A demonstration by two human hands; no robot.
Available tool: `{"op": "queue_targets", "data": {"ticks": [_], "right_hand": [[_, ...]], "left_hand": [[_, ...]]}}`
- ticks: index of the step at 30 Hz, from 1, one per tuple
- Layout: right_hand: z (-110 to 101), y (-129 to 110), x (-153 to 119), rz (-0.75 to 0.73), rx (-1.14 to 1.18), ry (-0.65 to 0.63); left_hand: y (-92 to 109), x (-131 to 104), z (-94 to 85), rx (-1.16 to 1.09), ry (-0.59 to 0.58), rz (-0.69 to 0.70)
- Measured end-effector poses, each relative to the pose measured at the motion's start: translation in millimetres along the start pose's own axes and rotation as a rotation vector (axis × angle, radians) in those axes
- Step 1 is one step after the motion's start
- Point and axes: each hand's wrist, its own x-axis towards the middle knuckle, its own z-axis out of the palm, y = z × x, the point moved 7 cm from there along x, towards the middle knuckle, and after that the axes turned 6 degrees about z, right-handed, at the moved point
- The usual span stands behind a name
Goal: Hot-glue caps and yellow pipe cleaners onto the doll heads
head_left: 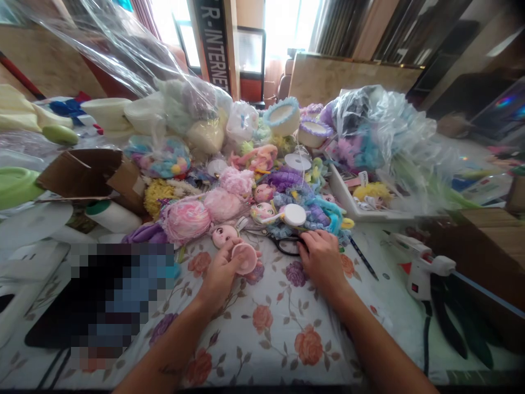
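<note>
A pale pink disc is pinched between the thumb and fingers of the left hand, to the left of and nearer than the scissors. Its broad face is turned up toward the camera; it is round, with a raised rim, and no long axis can be told. The scissors are laid on the flower-patterned tabletop, black-handled, their long axis running roughly left to right, with blades pointed left and slightly away. Their handle is touched by the right hand; whether it is gripped cannot be told. A doll head is seen left of the scissors, pink yarn farther left, and a pencil and a glue gun to their right.
</note>
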Motion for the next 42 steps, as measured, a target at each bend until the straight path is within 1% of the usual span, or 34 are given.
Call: {"op": "queue_targets", "data": {"ticks": [4,5,8,10,13,16,19,21,23,25,27,29,31,33,35,37,40,42], "right_hand": [[6.0,-9.7,9.9,-0.107,0.068,-0.119],[8.6,-12.1,13.4,-0.113,0.078,-0.145],[17.0,-14.1,22.7,-0.057,0.051,-0.218],[21.5,-14.3,24.1,-0.022,0.043,-0.273],[21.7,-11.9,18.0,0.032,0.063,-0.319],[16.4,-5.1,6.0,0.09,0.051,-0.354],[7.8,-1.2,-5.8,0.049,0.038,-0.406],[1.7,2.2,-10.0,0.029,0.084,-0.439],[-0.6,5.6,-10.5,0.03,0.198,-0.495],[2.7,7.6,-7.2,0.039,0.375,-0.577],[10.7,9.8,-0.5,0.074,0.584,-0.67],[21.1,15.7,9.3,0.181,0.79,-0.739],[32.4,23.0,19.1,0.334,0.988,-0.796],[42.8,27.2,26.6,0.475,1.158,-0.861],[50.3,26.8,33.0,0.553,1.273,-0.916],[54.4,23.6,40.6,0.571,1.35,-0.918],[58.8,16.0,51.5,0.571,1.45,-0.888],[62.1,10.1,56.0,0.57,1.497,-0.905]], "left_hand": [[-2.0,-3.8,7.7,-0.074,-0.062,-0.017],[-1.9,-4.3,8.2,-0.081,-0.068,-0.017],[-0.8,-4.9,7.3,-0.093,-0.076,-0.013],[0.9,-5.3,6.1,-0.134,-0.08,-0.001],[1.3,-6.5,4.0,-0.137,-0.091,0.007],[-0.2,-8.3,4.2,-0.007,-0.14,0.02],[-1.3,-9.4,6.9,0.043,-0.197,0.039],[-0.6,-9.2,7.5,0.022,-0.198,0.049],[1.0,-8.6,6.7,-0.025,-0.177,0.053],[2.2,-8.7,6.3,-0.084,-0.171,0.04],[3.3,-10.1,7.9,-0.134,-0.215,0.019],[3.5,-12.8,10.4,-0.17,-0.289,-0.012],[3.8,-15.3,11.6,-0.199,-0.349,-0.035],[4.5,-16.4,12.0,-0.238,-0.377,-0.044],[5.1,-15.8,12.5,-0.297,-0.379,-0.043],[2.9,-14.4,12.9,-0.33,-0.359,-0.061],[-3.5,-12.4,13.1,-0.287,-0.317,-0.102],[-6.5,-11.8,13.9,-0.263,-0.309,-0.12]]}}
